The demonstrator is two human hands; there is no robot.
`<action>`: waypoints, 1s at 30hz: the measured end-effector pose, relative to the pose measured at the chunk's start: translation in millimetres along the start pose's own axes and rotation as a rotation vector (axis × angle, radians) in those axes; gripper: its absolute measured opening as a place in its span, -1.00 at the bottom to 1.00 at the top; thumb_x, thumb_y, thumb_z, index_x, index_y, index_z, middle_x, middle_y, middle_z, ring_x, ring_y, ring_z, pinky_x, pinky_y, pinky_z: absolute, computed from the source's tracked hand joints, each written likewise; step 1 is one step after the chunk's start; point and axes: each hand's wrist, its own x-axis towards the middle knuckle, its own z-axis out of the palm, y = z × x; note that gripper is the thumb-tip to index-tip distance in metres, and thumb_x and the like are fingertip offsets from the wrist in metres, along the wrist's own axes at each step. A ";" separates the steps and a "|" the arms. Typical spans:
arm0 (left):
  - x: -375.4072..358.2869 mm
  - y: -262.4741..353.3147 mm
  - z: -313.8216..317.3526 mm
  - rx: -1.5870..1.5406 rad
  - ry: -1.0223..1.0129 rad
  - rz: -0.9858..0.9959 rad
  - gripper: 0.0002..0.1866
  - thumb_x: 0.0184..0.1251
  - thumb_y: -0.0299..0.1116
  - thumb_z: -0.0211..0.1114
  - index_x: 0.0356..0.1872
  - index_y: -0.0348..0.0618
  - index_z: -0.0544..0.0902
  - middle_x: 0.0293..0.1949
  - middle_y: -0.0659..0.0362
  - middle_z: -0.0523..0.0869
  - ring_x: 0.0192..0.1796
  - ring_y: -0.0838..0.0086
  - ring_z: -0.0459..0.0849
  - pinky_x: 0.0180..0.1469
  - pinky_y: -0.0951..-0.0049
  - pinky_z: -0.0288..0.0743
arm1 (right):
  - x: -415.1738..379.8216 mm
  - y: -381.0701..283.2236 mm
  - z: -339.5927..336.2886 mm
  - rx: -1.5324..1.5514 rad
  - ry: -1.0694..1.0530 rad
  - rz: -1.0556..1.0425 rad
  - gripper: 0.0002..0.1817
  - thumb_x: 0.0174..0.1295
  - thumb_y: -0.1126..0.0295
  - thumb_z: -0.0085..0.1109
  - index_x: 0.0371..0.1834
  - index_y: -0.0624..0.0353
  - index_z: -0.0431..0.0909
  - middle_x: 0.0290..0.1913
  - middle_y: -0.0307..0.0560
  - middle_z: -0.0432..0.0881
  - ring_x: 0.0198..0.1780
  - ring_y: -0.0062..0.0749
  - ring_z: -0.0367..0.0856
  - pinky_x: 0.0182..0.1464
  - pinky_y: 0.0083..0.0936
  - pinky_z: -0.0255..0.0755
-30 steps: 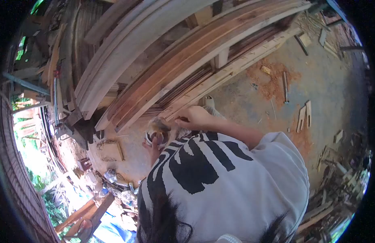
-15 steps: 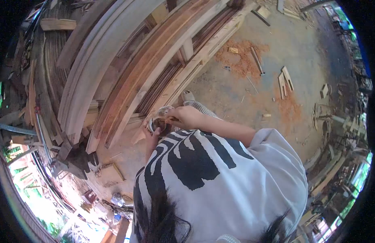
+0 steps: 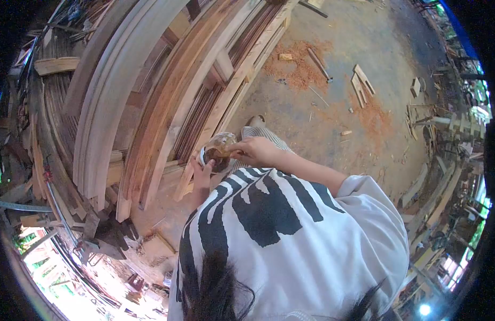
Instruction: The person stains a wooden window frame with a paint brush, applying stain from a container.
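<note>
In front of my chest, a clear container (image 3: pixel 224 140) with a pale rim and something brown inside is tilted, its opening turned partly toward me. My left hand (image 3: pixel 201 170) grips its near left side, fingers curled around the edge. On the other side, my right hand (image 3: pixel 257 152) is closed, with the fingertips bent in at the container's mouth. Whatever those fingertips pinch is too small and too hidden to name.
Long wooden frames and boards (image 3: pixel 167 101) lean in a row at the left. A foot (image 3: pixel 256 122) stands on the concrete floor. Beyond lie sawdust (image 3: pixel 306 67), a hammer-like tool (image 3: pixel 320 65) and wood offcuts (image 3: pixel 361 85). More timber (image 3: pixel 440 187) is piled along the right.
The view has shifted, so the floor items appear farther left. The container shows more of its clear side, and my right hand sits slightly farther right of its mouth.
</note>
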 end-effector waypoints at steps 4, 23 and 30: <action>-9.8 34.8 21.9 -0.099 -0.002 -0.038 -0.30 0.24 -0.43 0.24 0.33 -0.16 0.05 0.16 0.00 0.38 0.16 0.31 0.43 0.21 0.35 0.35 | -9.9 10.1 -5.1 0.041 0.143 -0.018 -0.71 0.30 0.15 0.10 -0.04 0.02 0.61 -0.37 0.07 0.59 -0.28 -0.01 0.59 -0.22 -0.16 0.46; 59.5 103.4 208.5 0.114 -0.087 0.000 -0.24 0.24 -0.41 0.27 0.33 -0.25 -0.03 0.06 -0.06 0.48 -0.01 0.37 0.54 -0.05 0.41 0.53 | -39.4 141.9 -139.9 0.107 0.220 -0.149 -0.75 0.27 0.12 0.12 -0.10 -0.07 0.62 -0.20 -0.06 0.63 -0.14 -0.07 0.60 -0.12 -0.22 0.52; 74.7 118.6 265.1 -0.074 0.003 -0.063 -0.17 0.20 -0.35 0.31 0.32 -0.40 -0.07 0.17 -0.12 0.38 0.17 0.29 0.43 0.19 0.33 0.37 | -43.8 184.7 -182.9 0.194 0.134 -0.132 -0.76 0.27 0.20 0.15 -0.13 0.07 0.61 -0.25 0.00 0.63 -0.13 -0.04 0.58 -0.10 -0.22 0.48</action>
